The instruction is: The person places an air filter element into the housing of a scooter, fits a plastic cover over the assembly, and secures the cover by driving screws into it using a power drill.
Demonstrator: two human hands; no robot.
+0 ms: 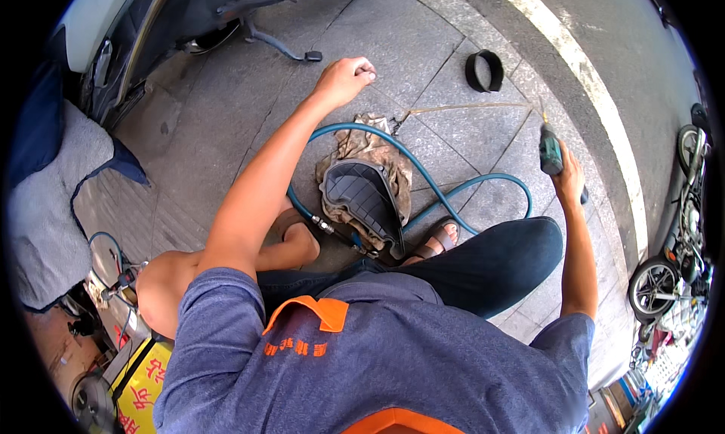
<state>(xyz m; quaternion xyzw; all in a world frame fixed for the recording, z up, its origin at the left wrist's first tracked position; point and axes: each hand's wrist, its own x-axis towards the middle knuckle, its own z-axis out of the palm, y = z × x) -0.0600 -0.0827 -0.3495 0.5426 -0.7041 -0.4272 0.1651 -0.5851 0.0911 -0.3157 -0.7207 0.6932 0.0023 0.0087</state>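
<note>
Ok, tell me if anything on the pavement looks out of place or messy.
A crumpled, stained rag lies under the black ribbed plastic panel, with the teal hose looping loosely around both. A black rubber ring sits apart near the white line. No spill shows.

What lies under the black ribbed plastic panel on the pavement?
A crumpled, stained brown rag shows under the black ribbed panel, spreading past its upper and right edges. The teal hose curves around them. Whatever lies directly beneath the panel's middle is covered.
</note>
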